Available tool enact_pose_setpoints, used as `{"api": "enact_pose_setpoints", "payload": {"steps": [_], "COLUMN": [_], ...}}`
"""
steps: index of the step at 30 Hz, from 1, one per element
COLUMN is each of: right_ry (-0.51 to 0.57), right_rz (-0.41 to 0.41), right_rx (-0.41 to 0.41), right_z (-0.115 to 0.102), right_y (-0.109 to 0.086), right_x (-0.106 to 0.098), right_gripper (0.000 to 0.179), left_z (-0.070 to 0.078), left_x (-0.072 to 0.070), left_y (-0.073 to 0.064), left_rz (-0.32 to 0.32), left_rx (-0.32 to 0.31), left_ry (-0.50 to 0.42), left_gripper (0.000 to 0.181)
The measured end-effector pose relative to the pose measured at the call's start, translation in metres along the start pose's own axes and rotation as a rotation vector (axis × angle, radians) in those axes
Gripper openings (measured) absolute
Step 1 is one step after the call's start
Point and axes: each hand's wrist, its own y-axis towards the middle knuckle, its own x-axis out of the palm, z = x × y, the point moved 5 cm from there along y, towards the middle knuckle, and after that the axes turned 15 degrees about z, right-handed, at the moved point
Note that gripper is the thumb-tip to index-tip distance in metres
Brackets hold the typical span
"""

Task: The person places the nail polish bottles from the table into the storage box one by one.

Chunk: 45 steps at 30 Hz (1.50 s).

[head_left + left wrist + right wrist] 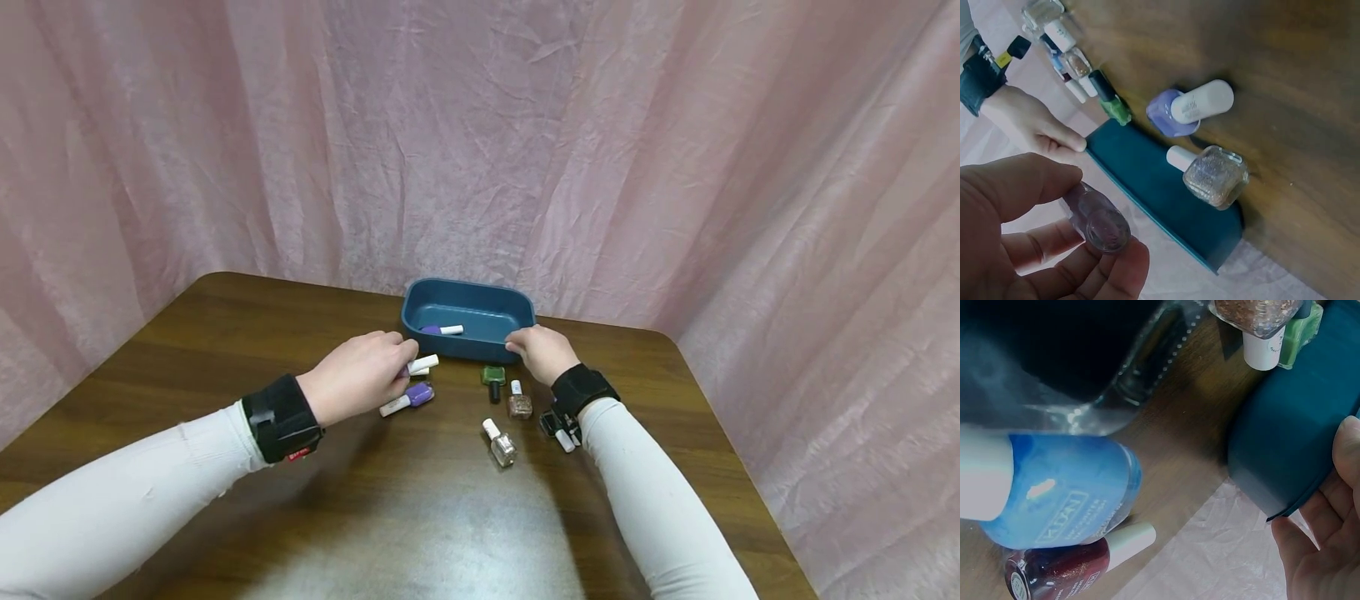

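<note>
The left forearm extends inward from the lower left, and the left hand (362, 377) is positioned back upward near the left front corner of the blue bin (468, 348). Its thumb and fingers are curled and pinch a small bottle (1100, 224); the glass appears pale purple, though the wrist view is dim. Below this hand, a purple bottle (422, 394) and a glitter bottle (1216, 178) lie on the table (360, 517). The right forearm enters from the lower right. The right hand (546, 352) grips the bin's right end, thumb and fingers closed on the wall. One white-capped bottle (452, 330) lies inside the bin. A green bottle (493, 375) lies just in front of it; a blue bottle (1066, 490) and a dark red bottle (1063, 572) lie near the right wrist.
</note>
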Motion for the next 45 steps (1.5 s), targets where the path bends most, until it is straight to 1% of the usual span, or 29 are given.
{"api": "enact_pose_setpoints", "payload": {"steps": [7, 13, 18, 28, 35, 39, 45], "right_ry": [-0.001, -0.006, -0.007, -0.003, -0.002, -0.004, -0.001], "right_rz": [-0.008, -0.006, -0.004, -0.01, -0.009, -0.013, -0.014], "right_rx": [0.005, -0.007, -0.007, 0.002, 0.0, -0.001, -0.003], "right_z": [-0.002, -0.001, 0.001, 0.002, 0.003, 0.002, -0.001], "right_y": [-0.001, 0.0, 0.0, 0.0, 0.001, 0.0, 0.0], "right_x": [-0.003, -0.002, -0.002, 0.0, 0.001, -0.001, -0.003], "right_gripper": [0.021, 0.02, 0.02, 0.02, 0.02, 0.021, 0.022], "left_z": [-0.006, -0.014, -0.02, -0.029, -0.037, -0.04, -0.044], "left_x": [0.004, 0.006, 0.011, 0.018, 0.026, 0.028, 0.031], "left_y": [0.014, 0.022, 0.028, 0.043, 0.054, 0.059, 0.066], "left_rz": [0.028, 0.035, 0.036, 0.071, 0.072, 0.084, 0.076], "left_rx": [0.005, 0.008, 0.001, 0.018, 0.006, 0.001, -0.028], "left_ry": [0.015, 0.011, 0.02, 0.032, 0.037, 0.033, 0.022], "left_gripper": [0.019, 0.019, 0.016, 0.017, 0.017, 0.014, 0.014]}}
